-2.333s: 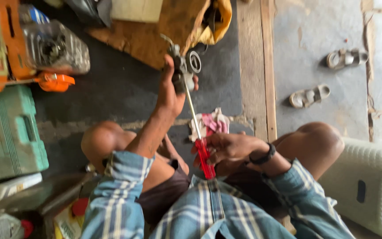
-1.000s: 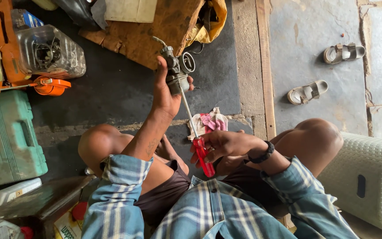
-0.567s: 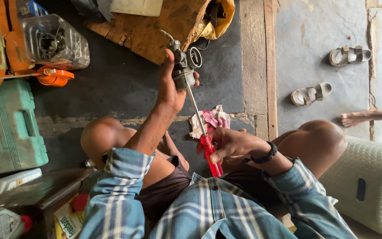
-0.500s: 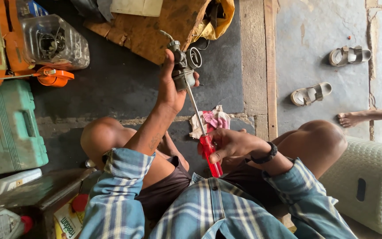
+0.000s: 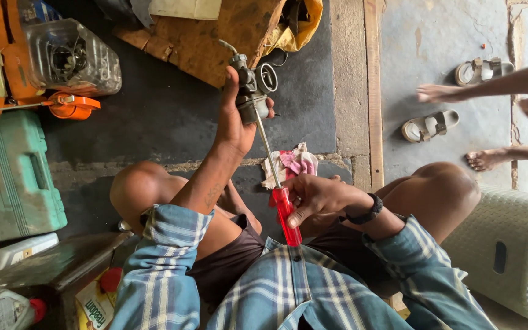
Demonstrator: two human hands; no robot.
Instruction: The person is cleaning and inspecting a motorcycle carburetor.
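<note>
We hold a small grey metal engine part [image 5: 250, 98] up in our left hand [image 5: 234, 119], fingers clenched round its body, out in front of our knees above the dark floor [image 5: 154, 122]. Our right hand [image 5: 316, 197] grips the red handle of a screwdriver [image 5: 285, 214] close to our lap. Its long shaft runs up and away from the right hand, slightly leftward, with the tip meeting the underside of the part. A pink and white rag [image 5: 291, 164] lies on the floor just beside the shaft. A green plastic case [image 5: 10, 177] sits far left, a clear plastic container [image 5: 71, 58] above it, and a yellow labelled packet [image 5: 96, 305] lower left.
</note>
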